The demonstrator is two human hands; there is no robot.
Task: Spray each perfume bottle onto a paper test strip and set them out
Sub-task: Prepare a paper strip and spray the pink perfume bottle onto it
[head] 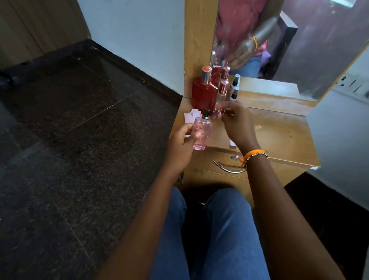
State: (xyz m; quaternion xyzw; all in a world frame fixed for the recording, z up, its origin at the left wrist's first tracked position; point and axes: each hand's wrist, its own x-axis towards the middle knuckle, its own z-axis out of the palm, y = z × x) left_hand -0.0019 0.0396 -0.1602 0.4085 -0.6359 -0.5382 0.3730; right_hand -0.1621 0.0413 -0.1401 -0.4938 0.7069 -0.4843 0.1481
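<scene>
Now your left hand (182, 144) grips the pink glass bottle (200, 134); a tall red bottle (204, 95) stands behind. Your right hand (235, 121) is blurry; I can't tell its grip.

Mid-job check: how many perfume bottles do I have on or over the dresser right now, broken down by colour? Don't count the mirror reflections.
Red: 1, the big red bottle standing at the back.
Pink: 1, the pink bottle held in the left hand.
Clear with rose cap: 1, the small bottle.
Clear with dark cap: 1, the vial.
Total: 4
</scene>
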